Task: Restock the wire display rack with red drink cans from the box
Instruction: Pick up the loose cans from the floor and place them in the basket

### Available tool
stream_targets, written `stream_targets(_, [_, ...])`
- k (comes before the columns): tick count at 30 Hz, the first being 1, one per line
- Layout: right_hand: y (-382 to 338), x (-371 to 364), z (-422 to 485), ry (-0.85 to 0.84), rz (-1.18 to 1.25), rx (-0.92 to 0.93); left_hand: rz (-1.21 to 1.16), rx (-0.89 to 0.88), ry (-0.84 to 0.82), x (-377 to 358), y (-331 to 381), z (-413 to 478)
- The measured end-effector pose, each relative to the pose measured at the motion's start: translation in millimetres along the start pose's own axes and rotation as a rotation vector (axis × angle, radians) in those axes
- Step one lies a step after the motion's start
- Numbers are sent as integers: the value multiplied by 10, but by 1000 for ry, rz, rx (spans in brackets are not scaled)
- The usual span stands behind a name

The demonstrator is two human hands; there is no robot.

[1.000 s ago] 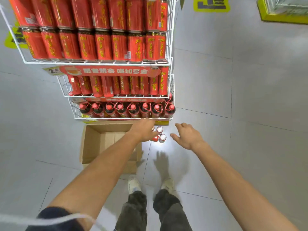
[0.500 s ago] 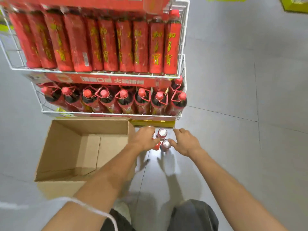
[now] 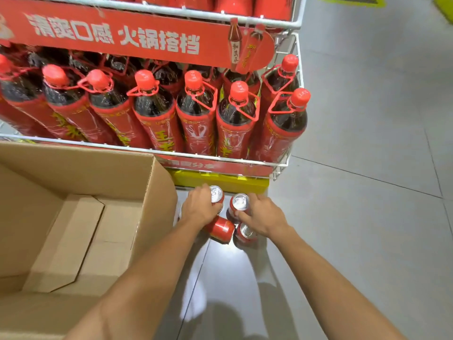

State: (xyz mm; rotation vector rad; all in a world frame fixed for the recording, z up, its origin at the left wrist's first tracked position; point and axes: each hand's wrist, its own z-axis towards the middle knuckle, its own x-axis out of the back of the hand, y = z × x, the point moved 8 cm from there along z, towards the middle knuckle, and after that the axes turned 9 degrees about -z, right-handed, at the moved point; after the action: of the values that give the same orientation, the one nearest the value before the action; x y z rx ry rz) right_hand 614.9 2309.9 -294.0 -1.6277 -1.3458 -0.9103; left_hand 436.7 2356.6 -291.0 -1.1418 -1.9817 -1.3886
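Observation:
Several red drink cans stand on the grey floor just in front of the wire display rack (image 3: 284, 165). My left hand (image 3: 199, 208) grips one upright can (image 3: 217, 195) and a second can (image 3: 220, 231) lies tilted under its fingers. My right hand (image 3: 262, 214) grips another upright can (image 3: 239, 203); one more can (image 3: 246, 234) stands just below that hand. The open cardboard box (image 3: 152, 192) sits on the floor to the left, and no cans show inside it.
The rack's bottom shelf holds a row of large dark bottles with red caps (image 3: 196, 106) under a red banner (image 3: 117, 38). A yellow base strip (image 3: 220, 179) runs below the shelf. Grey floor tiles (image 3: 367, 217) spread out to the right.
I have bent down much closer to the floor. Both hands have gone from reaching out open to gripping cans beside the box.

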Motion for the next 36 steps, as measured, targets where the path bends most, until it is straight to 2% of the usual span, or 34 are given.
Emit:
stream_targets(9, [-25,-281,321,105,93,-36,-164,3,156,-289,-230,205])
stream_targets(13, [-43,-193,294,124,142,-26,-227,-36,126,-244,-186,179])
stream_targets(17, [-111,298,21,161,261,28,-289,-120,93,225,74,-67])
stream_targets(23, [-500,2099,-947,239,385,64,-360,-219,47,1782,915,-815])
stream_targets(36, [-1790,7291,-3335,571,477,214,-529,-473,101,6496,3459,-2756])
